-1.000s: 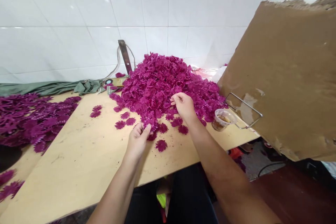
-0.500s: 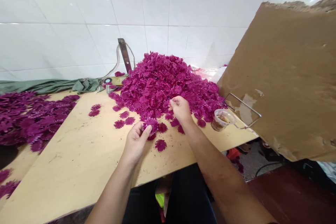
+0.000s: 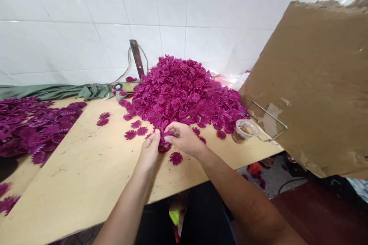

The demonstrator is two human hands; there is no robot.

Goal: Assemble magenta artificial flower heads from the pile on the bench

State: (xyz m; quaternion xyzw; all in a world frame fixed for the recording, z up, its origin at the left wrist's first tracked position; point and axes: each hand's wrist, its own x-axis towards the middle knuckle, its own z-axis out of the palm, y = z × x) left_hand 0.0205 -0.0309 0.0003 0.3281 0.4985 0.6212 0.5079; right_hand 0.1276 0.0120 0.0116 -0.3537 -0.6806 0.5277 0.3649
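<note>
My left hand (image 3: 150, 148) pinches a purple artificial flower (image 3: 163, 144) between thumb and fingers, just above the board. Coming in from the right, my right hand (image 3: 184, 138) has its thumb and fingers closed at the same flower's petals; the fingertips partly cover it. Directly behind both hands rises a large heap of similar purple flower heads (image 3: 181, 88). A single loose flower head (image 3: 176, 158) lies on the board below my hands, and several more lie to the left of them.
The pale wooden board (image 3: 94, 168) carries the heap. To the right stand a clear plastic cup (image 3: 245, 132) with brown contents, a bent metal wire frame (image 3: 277, 124) and a big cardboard sheet (image 3: 313, 84). Another purple pile (image 3: 37, 130) lies far left. Green cloth (image 3: 54, 92) runs along the tiled wall.
My right hand has moved from the heap's front edge down and left to the flower in my left hand. My left hand has turned slightly, its thumb now upright.
</note>
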